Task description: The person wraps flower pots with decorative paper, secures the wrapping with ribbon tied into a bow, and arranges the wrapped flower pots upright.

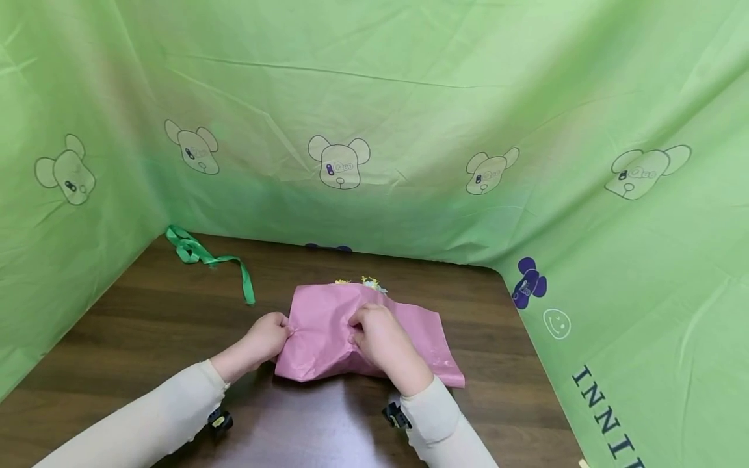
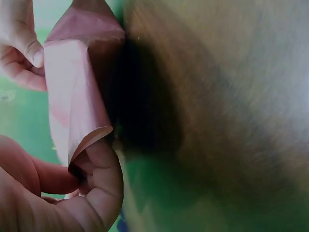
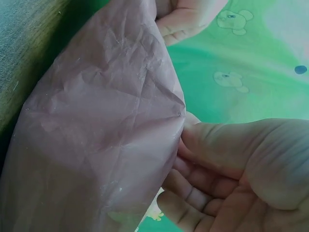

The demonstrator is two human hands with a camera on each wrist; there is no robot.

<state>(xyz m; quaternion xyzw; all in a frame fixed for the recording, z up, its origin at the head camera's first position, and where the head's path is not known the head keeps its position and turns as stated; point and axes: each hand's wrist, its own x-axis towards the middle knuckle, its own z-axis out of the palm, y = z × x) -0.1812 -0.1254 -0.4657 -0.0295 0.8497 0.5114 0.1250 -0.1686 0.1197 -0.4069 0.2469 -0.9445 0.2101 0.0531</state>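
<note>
A creased sheet of pink wrapping paper (image 1: pixel 323 311) is held up at a slant over the table. My left hand (image 1: pixel 268 337) pinches its left edge; in the left wrist view, fingers (image 2: pixel 104 169) curl under the rolled edge of the paper. Near the middle of the sheet, my right hand (image 1: pixel 383 341) pinches a fold between thumb and fingers, and creases spread from that grip in the right wrist view. Small yellow and pale blue flowers (image 1: pixel 373 284) peek out behind the top edge, the rest of them hidden by the paper.
A loose green ribbon (image 1: pixel 188 248) lies at the back left of the brown wooden table (image 1: pixel 497 416). Green cloth (image 1: pixel 409 78) printed with bear heads hangs around the back and sides of the table.
</note>
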